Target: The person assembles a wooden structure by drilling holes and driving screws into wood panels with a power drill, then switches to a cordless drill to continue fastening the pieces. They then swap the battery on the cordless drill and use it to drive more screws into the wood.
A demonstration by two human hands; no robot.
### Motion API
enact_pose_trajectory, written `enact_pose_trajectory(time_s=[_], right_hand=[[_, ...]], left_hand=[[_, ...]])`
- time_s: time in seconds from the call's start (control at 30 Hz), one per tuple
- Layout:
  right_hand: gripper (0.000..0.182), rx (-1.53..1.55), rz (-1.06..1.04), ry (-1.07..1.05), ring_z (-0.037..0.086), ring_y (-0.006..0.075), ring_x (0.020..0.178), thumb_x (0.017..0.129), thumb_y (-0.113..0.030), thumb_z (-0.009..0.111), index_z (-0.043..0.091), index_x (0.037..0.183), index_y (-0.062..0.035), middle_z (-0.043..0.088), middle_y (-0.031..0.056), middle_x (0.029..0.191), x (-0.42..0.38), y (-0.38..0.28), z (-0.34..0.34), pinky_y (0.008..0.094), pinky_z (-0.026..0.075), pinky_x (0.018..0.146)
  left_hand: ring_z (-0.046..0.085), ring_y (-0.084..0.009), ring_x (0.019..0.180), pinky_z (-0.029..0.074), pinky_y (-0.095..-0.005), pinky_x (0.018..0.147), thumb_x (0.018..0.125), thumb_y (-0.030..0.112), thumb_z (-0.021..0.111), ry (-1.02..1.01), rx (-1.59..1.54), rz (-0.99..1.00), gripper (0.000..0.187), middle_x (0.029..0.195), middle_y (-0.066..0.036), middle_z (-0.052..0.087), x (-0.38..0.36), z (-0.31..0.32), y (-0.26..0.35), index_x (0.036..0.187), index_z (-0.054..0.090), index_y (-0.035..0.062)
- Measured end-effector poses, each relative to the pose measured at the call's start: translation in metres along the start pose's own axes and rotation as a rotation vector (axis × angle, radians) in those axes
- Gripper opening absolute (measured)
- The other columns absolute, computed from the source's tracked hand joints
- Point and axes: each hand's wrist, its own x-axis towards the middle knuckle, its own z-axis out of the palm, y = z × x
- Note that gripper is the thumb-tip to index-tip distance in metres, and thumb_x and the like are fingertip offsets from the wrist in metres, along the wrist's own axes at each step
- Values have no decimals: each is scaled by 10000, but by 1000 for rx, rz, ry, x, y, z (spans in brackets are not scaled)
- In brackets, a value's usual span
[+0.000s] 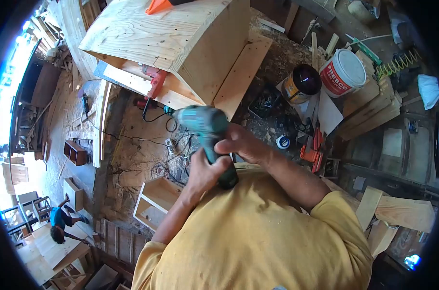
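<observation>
A teal and black cordless drill (203, 121) is in front of my chest, its nose pointing left toward the wooden box and its body slightly blurred. My left hand (204, 170) is closed around the drill's handle, above the battery end. My right hand (242, 144) is closed on the upper part of the handle from the other side, with its thumb across it and some fingers hidden. Just beyond the drill stands a large pale wooden box (212, 53), open toward the left. A red corded power tool (156, 82) lies at its opening.
A white and red putty bucket (342, 72), a dark-lidded can (301, 83) and a black tray of screws (265, 102) stand right of the box. Orange-red clamps (312, 152) lie nearby. A small wooden box (156, 200) is at left; another person (61, 220) bends farther off.
</observation>
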Motion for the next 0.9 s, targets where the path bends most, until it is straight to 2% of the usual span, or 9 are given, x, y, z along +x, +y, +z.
enact_pose_trajectory(time_s=[0.03,0.07,0.17,0.23,0.3,0.33,0.4,0.67,0.9], right_hand=[[656,-69,-11,123,568,167,1094,785,-274,779,487,1316,-25,583,78,1197,-2,2,5,338,441,981],[576,-78,-2,209,603,174,1032,806,-152,735,477,1306,-25,599,80,1158,1,12,7,337,490,929],[525,243,-5,334,615,201,1018,830,-79,645,456,1316,-24,592,101,1159,-7,12,2,357,518,906],[517,476,-17,349,618,215,1019,828,-64,616,452,1316,-17,589,111,1164,-17,10,-3,367,523,910],[567,522,-46,328,622,212,993,802,-113,654,440,1314,6,585,126,1179,-25,11,-20,375,534,899],[600,487,-59,322,622,208,984,789,-125,671,428,1319,12,585,129,1181,-31,10,-30,373,539,889],[645,383,-89,409,634,197,892,767,-141,703,419,1330,-7,582,150,1179,-46,3,-41,360,571,780],[674,278,-219,579,615,215,759,813,-317,724,421,1322,5,578,229,1139,-101,7,-46,302,529,646],[706,91,-75,626,616,206,734,798,-332,754,442,1322,23,605,231,1100,-128,14,-32,297,524,655]], left_hand=[[652,-235,848,508,-346,793,728,341,695,-46,117,55,524,903,-165,670,0,5,4,1040,592,-68],[641,-217,852,505,-340,786,741,391,694,-95,174,63,562,916,-152,664,4,5,5,1058,588,-62],[612,-180,887,488,-327,789,827,524,662,-223,299,152,649,958,-140,645,12,3,6,1111,581,-53],[610,-174,897,483,-321,801,863,497,643,-252,162,240,614,968,-135,644,15,3,5,1118,579,-58],[599,-149,911,475,-305,818,929,393,607,-265,18,203,498,988,-104,642,15,-1,-1,1124,578,-64],[617,-139,917,488,-287,824,948,232,593,-292,-217,159,346,1010,-93,648,18,0,-14,1141,583,-55],[643,-160,955,504,-266,820,908,2,536,-184,-226,44,316,1087,-109,637,21,-5,-27,1219,540,-57],[672,-189,933,551,-314,864,958,96,548,-235,-587,-287,250,1039,-136,676,35,-33,-60,1151,608,-50],[669,-182,941,554,-298,849,934,55,565,-211,-618,-387,178,1026,-125,676,48,-39,-84,1091,606,-18]])
